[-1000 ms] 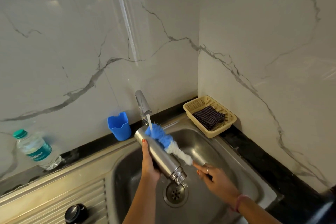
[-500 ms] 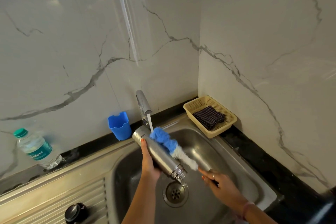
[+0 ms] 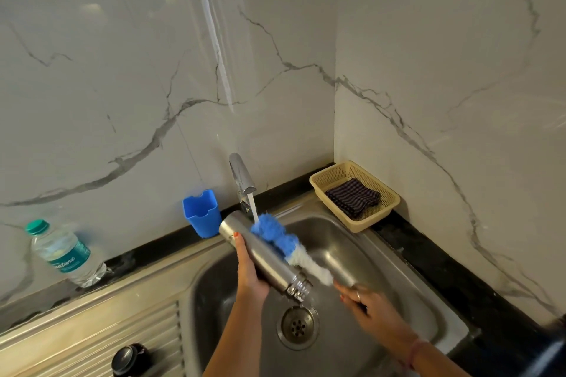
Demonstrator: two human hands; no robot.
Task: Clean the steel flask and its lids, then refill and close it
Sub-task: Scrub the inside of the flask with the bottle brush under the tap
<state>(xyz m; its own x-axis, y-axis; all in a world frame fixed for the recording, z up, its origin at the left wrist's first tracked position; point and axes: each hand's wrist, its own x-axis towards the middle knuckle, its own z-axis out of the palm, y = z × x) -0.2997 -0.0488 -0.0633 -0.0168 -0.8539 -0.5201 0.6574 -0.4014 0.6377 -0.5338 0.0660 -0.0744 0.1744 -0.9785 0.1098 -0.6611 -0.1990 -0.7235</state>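
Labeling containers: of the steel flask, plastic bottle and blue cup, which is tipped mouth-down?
The steel flask, gripped in the left hand over the sink, mouth angled toward the drain. The plastic bottle and blue cup stand on the counter.

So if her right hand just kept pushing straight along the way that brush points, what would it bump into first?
Probably the tap. The right hand aims the brush up and back along the steel flask, whose side the bristles already touch; depth is hard to judge.

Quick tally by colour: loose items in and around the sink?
Steel: 1, flask
Blue: 2, cup, brush
Clear: 1, water bottle
Beige: 1, basket
Dark: 2, checked cloth, lid
Total: 7
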